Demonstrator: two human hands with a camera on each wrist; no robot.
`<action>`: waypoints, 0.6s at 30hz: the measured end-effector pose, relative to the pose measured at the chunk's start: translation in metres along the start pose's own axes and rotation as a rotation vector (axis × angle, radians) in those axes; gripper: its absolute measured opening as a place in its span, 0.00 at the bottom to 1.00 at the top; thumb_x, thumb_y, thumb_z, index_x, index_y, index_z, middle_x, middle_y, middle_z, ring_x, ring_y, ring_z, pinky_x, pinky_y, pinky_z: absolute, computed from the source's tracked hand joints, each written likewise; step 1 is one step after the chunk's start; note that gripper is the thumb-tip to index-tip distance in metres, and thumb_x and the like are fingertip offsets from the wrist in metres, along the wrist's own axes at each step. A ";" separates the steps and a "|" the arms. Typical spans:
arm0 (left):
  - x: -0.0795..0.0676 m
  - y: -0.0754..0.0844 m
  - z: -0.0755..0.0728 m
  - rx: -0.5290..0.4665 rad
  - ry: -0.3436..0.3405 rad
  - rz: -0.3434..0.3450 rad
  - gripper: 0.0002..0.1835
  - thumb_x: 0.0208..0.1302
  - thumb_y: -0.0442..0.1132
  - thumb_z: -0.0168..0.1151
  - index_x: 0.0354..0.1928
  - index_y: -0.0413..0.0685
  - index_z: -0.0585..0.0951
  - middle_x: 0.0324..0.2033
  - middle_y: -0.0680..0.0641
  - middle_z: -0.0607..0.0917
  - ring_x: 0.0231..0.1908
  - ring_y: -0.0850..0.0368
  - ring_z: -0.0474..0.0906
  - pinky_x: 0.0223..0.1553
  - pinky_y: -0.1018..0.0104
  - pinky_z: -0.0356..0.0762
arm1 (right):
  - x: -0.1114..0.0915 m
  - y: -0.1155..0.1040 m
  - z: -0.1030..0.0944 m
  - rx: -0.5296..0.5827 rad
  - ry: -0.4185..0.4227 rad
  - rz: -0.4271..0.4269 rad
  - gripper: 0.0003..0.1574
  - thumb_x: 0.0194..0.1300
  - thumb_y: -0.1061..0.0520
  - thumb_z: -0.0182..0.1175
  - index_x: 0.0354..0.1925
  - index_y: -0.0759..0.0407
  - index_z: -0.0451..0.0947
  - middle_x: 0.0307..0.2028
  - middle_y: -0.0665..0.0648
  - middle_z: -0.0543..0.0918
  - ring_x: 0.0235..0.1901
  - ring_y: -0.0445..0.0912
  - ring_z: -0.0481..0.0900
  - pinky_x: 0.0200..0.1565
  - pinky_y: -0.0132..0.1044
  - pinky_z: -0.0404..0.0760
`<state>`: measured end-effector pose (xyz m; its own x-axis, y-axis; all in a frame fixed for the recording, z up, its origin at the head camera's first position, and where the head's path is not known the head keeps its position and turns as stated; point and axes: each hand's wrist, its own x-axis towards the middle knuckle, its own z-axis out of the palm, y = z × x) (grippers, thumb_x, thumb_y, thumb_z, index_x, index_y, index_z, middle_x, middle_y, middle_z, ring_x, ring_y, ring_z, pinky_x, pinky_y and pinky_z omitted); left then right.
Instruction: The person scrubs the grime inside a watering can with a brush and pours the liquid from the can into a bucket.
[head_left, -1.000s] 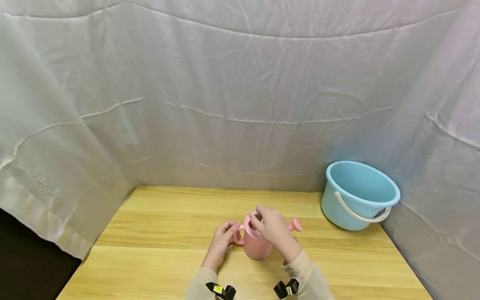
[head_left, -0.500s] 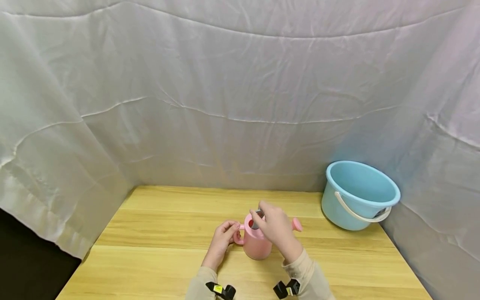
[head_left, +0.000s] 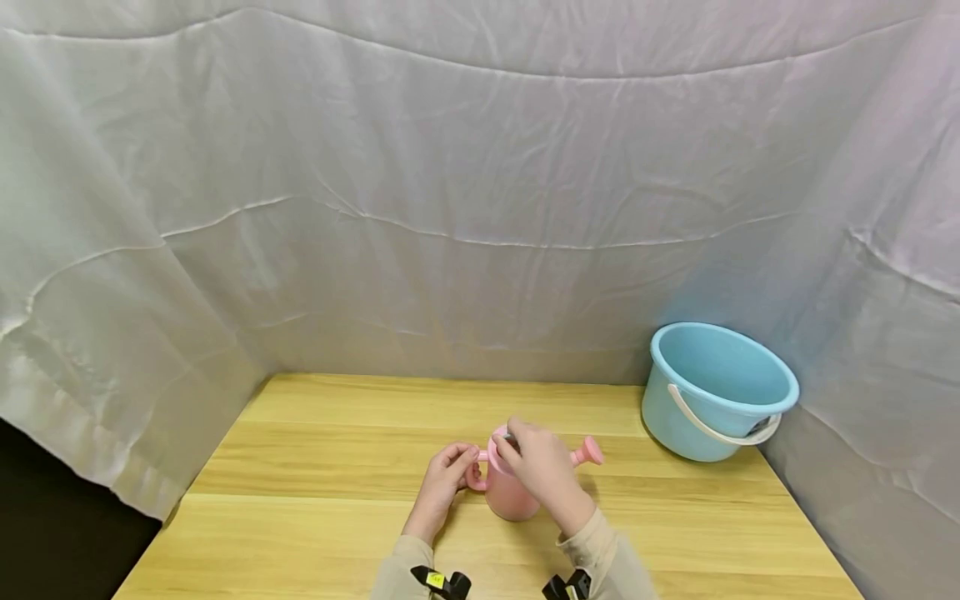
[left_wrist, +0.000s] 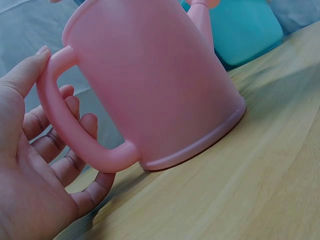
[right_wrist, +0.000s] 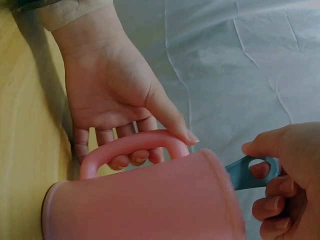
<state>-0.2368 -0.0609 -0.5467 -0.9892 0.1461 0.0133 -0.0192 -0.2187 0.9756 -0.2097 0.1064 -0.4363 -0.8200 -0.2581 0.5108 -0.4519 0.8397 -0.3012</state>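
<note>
A pink watering can [head_left: 512,497] stands upright on the wooden table, its spout pointing right. My left hand [head_left: 444,483] holds the can's loop handle [left_wrist: 62,112], thumb on top and fingers passing round it. Over the can's mouth, my right hand [head_left: 542,467] grips a blue-grey handle with a hole in its end [right_wrist: 245,172]. A fingertip shows through that hole in the right wrist view. The rest of the tool runs down into the can and is hidden, so I cannot tell its kind.
A light blue bucket [head_left: 675,417] with a white carrying handle [head_left: 701,425] stands at the table's back right corner. Grey cloth [head_left: 450,292] hangs behind and along both sides. The table [head_left: 315,467] has a pale wood grain.
My right hand rose slightly with the blue-grey handle half a second ago, showing more of it. Now it is lower and further left, the handle deeper in the can. My left hand keeps its place.
</note>
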 end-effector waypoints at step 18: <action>-0.001 0.001 0.000 -0.002 0.006 -0.002 0.15 0.66 0.49 0.62 0.39 0.42 0.79 0.25 0.50 0.78 0.27 0.58 0.77 0.36 0.65 0.79 | 0.002 -0.005 -0.003 -0.046 -0.083 0.014 0.18 0.69 0.50 0.58 0.23 0.52 0.66 0.16 0.48 0.65 0.16 0.41 0.61 0.21 0.33 0.62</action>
<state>-0.2357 -0.0613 -0.5454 -0.9900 0.1406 0.0101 -0.0214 -0.2204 0.9752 -0.2080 0.1034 -0.4311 -0.8536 -0.2829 0.4375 -0.4247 0.8642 -0.2698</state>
